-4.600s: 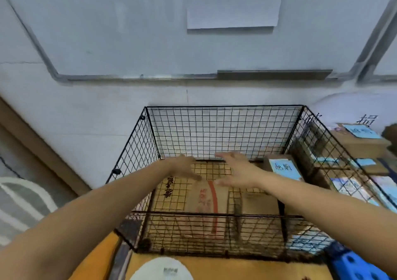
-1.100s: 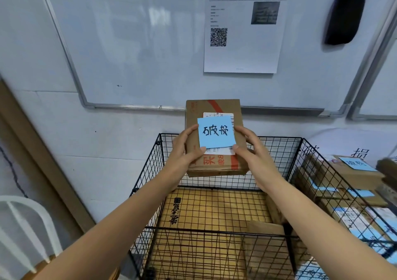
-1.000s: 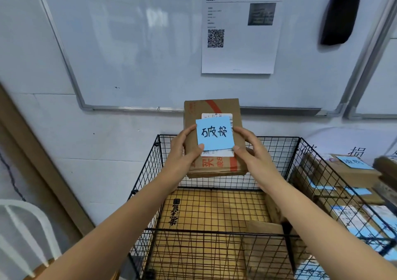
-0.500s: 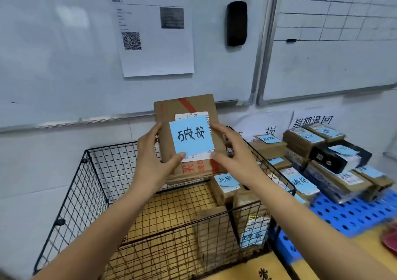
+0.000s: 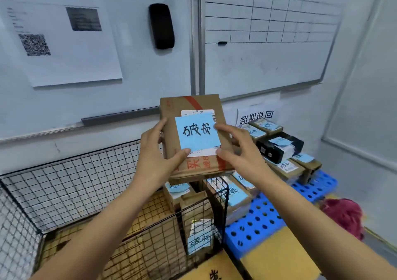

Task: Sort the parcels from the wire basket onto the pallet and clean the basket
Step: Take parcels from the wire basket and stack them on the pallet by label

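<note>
A brown cardboard parcel point(image 5: 194, 108) with red tape and a blue handwritten note stuck on its face is held up above the right end of the black wire basket point(image 5: 71, 185). My left hand point(image 5: 155, 159) grips its left edge, thumb on the note's lower corner. My right hand point(image 5: 242, 151) grips its right edge. Two or three more parcels point(image 5: 189, 206) with blue notes stand inside the basket at its right end. The blue perforated pallet point(image 5: 255, 221) lies right of the basket and carries several labelled parcels point(image 5: 279, 146).
Whiteboards cover the wall behind, with a printed sheet point(image 5: 64, 43) and a black eraser point(image 5: 161, 25). A paper sign point(image 5: 256, 116) hangs above the pallet. A red cloth point(image 5: 343, 217) lies at the right. Flat cardboard point(image 5: 277, 256) lies in front of the pallet.
Both hands lifted the parcel out of the basket and carried it to the right. The view has swung right too, bringing the pallet and its parcels into sight.
</note>
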